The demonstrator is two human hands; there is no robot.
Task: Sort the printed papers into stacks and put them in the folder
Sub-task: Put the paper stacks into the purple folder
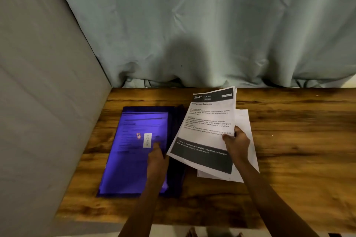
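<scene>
Your right hand [238,145] pinches the papers [209,121]; the folder [129,163] lies just left, lengthwise toward the desk [292,140] far edge. Your left hand [157,161] presses it, fingers straight.

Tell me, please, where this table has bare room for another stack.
Widest: bare table right of the loose papers, out to its edge. A strip runs along the near edge. Crowded where the purple folder, papers, left hand and right hand meet.

Printed papers [208,121] tilt beside the blue folder [125,171] (translucent, flat).
</scene>
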